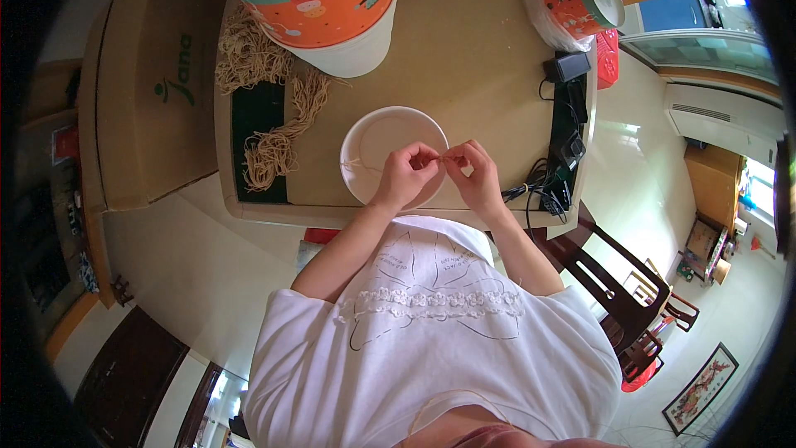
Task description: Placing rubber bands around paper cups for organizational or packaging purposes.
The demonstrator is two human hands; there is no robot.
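Observation:
In front of me, near the table's edge, stands a round white tub. Both hands are above it with their fingertips close together. My left hand is closed in a pinch over the tub's middle, and my right hand pinches just beside it, over the right rim. Between the fingertips runs a short, thin piece of cord, too small to see clearly. A beige cord lies inside the tub on the left and leads toward my left hand. Loose hanks of beige cord lie farther left on the table.
A stack of large orange, green and white paper tubs stands at the far left. A smaller stack in plastic wrap is far right. A black adapter and cables line the right edge. A cardboard box stands left.

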